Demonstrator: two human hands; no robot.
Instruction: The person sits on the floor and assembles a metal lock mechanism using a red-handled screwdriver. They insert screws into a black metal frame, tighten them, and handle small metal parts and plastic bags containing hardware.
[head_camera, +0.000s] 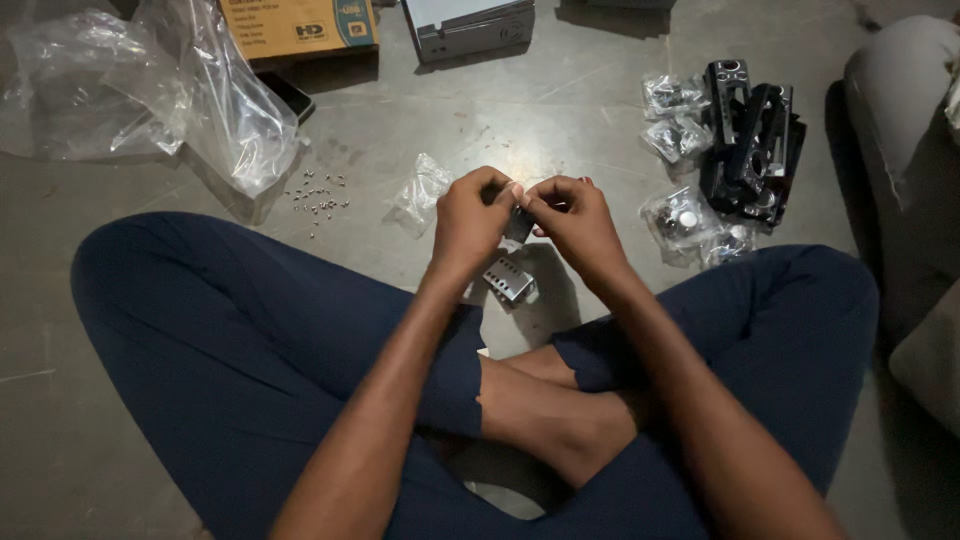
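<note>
I sit cross-legged on a grey floor. My left hand (470, 215) and my right hand (575, 220) meet in front of me, both pinching a small dark part (518, 226) between their fingertips. Just below them a small perforated metal bracket (510, 280) lies on the floor. What exactly the pinched part is stays hidden by my fingers.
Several small screws (318, 195) are scattered at the left beside a little clear bag (420, 190). Black metal parts (755, 140) and small bagged pieces (680, 215) lie at the right. Crumpled plastic wrap (150, 85), a cardboard box (300, 28) and a grey box (470, 25) sit at the back.
</note>
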